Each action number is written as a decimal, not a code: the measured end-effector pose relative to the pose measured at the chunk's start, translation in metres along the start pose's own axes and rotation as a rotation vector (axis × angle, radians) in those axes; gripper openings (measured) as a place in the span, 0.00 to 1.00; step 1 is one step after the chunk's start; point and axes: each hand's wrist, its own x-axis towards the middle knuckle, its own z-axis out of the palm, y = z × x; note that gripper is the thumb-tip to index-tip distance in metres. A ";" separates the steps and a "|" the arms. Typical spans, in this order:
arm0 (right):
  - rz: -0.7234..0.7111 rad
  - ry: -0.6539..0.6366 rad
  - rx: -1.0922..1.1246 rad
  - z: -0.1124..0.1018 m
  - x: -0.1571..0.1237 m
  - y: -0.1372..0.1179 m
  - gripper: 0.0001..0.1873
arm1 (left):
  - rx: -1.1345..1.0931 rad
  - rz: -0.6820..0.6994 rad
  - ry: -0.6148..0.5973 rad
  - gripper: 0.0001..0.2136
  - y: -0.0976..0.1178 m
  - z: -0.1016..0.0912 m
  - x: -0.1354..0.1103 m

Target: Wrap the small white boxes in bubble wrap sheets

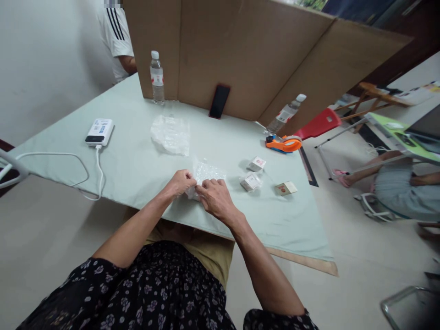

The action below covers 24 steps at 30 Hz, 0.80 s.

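Near the front edge of the table, a sheet of clear bubble wrap lies under and between my hands. My left hand is closed, its thumb and fingertips pinching the wrap's left side. From the right, my right hand bends its fingers over the wrap, with the thumb close to the left fingertips. Whatever the wrap may enclose is hidden by my hands. To the right sit small printed boxes: one at the back, a box in clear wrapping, and another box farther right.
A crumpled clear plastic bag lies behind my hands. An orange tape dispenser and a tilted water bottle stand back right. A phone leans on the cardboard screen; another bottle and a cabled power bank are left.
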 end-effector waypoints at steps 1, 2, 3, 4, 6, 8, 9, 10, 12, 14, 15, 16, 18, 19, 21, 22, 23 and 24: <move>0.005 0.000 0.006 0.000 0.000 0.000 0.08 | -0.041 -0.009 -0.017 0.06 0.001 0.003 0.001; 0.013 0.002 0.017 -0.001 -0.001 -0.001 0.08 | -0.069 -0.018 -0.035 0.06 0.002 0.006 0.002; 0.024 0.003 0.031 -0.001 -0.001 -0.001 0.09 | -0.087 -0.026 -0.053 0.06 0.003 0.007 0.002; 0.035 0.005 0.049 -0.002 -0.001 -0.001 0.11 | -0.098 -0.033 -0.072 0.05 0.005 0.007 0.001; 0.054 0.004 0.091 -0.003 -0.001 0.000 0.11 | -0.105 -0.043 -0.148 0.02 0.009 0.003 -0.001; 0.064 0.010 0.153 -0.004 -0.002 0.002 0.09 | -0.076 -0.052 -0.257 0.04 0.015 -0.002 -0.006; 0.063 0.020 0.204 -0.004 -0.003 0.003 0.08 | -0.036 -0.040 -0.308 0.06 0.018 -0.004 -0.008; 0.058 0.039 0.268 -0.004 -0.005 0.005 0.09 | 0.032 -0.008 -0.350 0.08 0.020 -0.006 -0.010; 0.065 0.125 0.408 -0.002 -0.014 0.010 0.10 | 0.240 0.114 -0.366 0.08 0.023 -0.006 -0.015; 0.168 0.263 0.515 0.002 -0.028 0.015 0.11 | 0.490 0.257 -0.305 0.08 0.021 -0.001 -0.019; 0.273 0.328 0.552 0.006 -0.037 0.018 0.11 | 0.602 0.308 -0.252 0.08 0.018 0.002 -0.020; 0.406 0.372 0.581 0.010 -0.047 0.020 0.11 | 0.693 0.346 -0.194 0.07 0.014 0.006 -0.021; 0.675 0.355 0.637 0.020 -0.064 0.021 0.15 | 0.812 0.402 -0.099 0.08 0.006 0.013 -0.023; 0.778 0.305 0.662 0.025 -0.070 0.021 0.18 | 0.845 0.432 -0.064 0.09 0.002 0.016 -0.023; 0.900 0.197 0.689 0.035 -0.075 0.017 0.25 | 0.878 0.493 -0.016 0.09 -0.005 0.019 -0.025; 0.931 0.167 0.693 0.039 -0.073 0.015 0.27 | 0.889 0.515 -0.004 0.08 -0.006 0.020 -0.025; 0.953 0.157 0.695 0.043 -0.069 0.012 0.30 | 0.899 0.528 -0.002 0.08 -0.007 0.021 -0.026; 0.973 0.161 0.697 0.046 -0.063 0.011 0.32 | 0.907 0.536 -0.006 0.08 -0.007 0.021 -0.027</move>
